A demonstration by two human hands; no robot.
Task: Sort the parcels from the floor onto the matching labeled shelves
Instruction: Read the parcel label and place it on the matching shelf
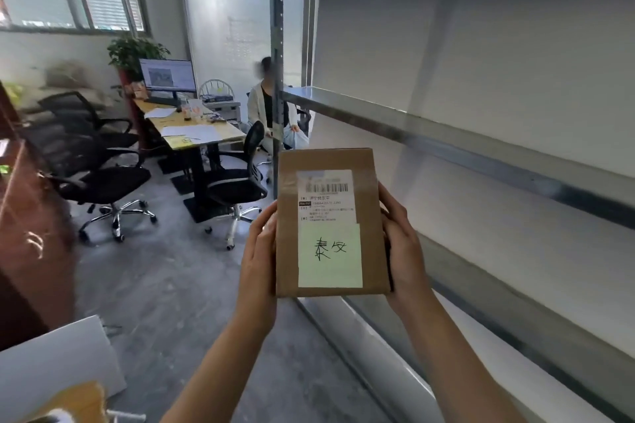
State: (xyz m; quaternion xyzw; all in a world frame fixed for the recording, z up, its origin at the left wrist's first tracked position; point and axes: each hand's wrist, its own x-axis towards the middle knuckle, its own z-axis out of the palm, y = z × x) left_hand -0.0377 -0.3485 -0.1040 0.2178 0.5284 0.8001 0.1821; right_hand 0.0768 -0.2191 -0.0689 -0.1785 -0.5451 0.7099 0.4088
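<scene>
**Small parcel held up beside bare shelving**

Office space lies behind: a long table (192, 134) with papers and a monitor (168, 75), black swivel chairs around it, and a seated person (269, 106) past the table's far end. Grey metal shelving (464, 144) runs down the right of the view, its boards bare where visible; no shelf labels can be read from here.

Just to the left of the shelving, in front of its upright post, a cardboard parcel (330, 161) is held upright in the air with its labelled face toward the camera. A printed shipping label (326, 196) sits on its upper half, and a pale yellow handwritten note (330, 256) covers the lower half.

The left hand (259, 251) is pressed flat against the parcel's left edge, fingers wrapped behind. The right hand (400, 244) clamps the right edge the same way. Both are closed on the parcel, squeezing it between the palms.

By the look of it, the parcel is light: it is small, slim, and carried at chest height without strain. The cardboard seems stiff and keeps its shape under side pressure. Tape across the face may be slick, so the bare cardboard edges are the better place to hold. A one-handed grip across the short width would probably serve, leaving the note visible for matching to a shelf.
</scene>
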